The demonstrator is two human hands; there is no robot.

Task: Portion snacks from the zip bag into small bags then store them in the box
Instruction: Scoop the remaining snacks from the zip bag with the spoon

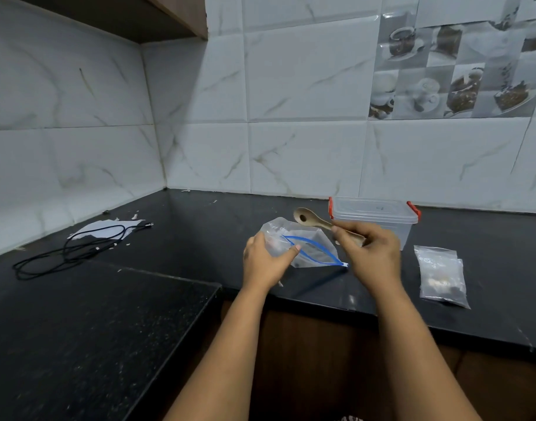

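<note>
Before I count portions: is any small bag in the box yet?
No. The box looks empty with its lid on, and the small bags lie on the counter to its right.

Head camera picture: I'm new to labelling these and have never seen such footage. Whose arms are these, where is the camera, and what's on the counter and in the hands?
No machine here: a person's bare arms, filmed by a camera on their head looking down at a black counter. The left hand grips an open zip bag. The right hand holds a wooden spoon above it. Behind stands a lidded clear box with red clips; right lie small bags. Far left, a black cable rests partly on paper.
</note>
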